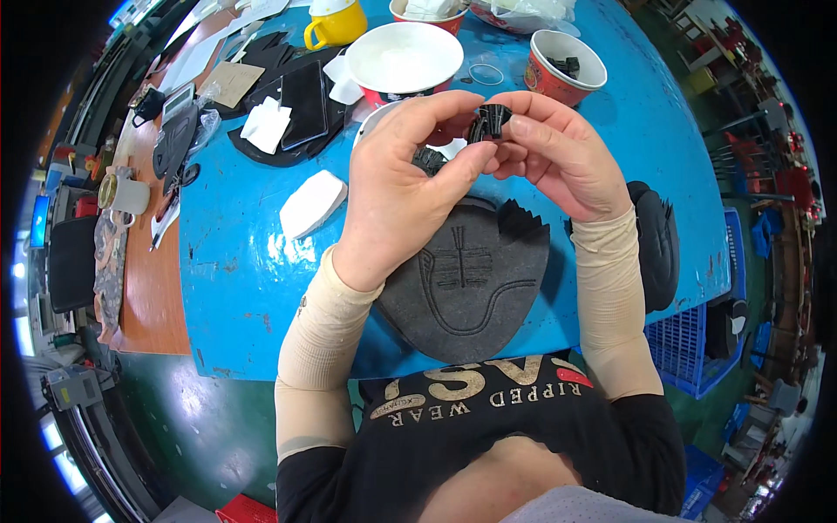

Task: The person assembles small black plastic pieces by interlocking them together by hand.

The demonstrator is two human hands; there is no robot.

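Observation:
Both of my hands are raised in front of me over the blue table (235, 288). Between their fingertips is a small cluster of glossy black pieces (493, 120); their exact kind is too small to make out. My left hand (392, 183) pinches it from the left with thumb and forefinger. From the right, the thumb and fingers of my right hand (558, 148) close on it. Under my hands lies a dark grey, rounded stack of cut pieces (471, 296) with curved stitched lines and a jagged upper right edge. Another dark stack (656, 248) sits right of my right forearm.
At the back stand a large paper bowl (357, 70), a smaller paper bowl (582, 73) with black bits inside, and a yellow mug (345, 26). A white block (312, 205) lies left of my left hand. Farther left are a black phone (305, 103) and a calculator (179, 102).

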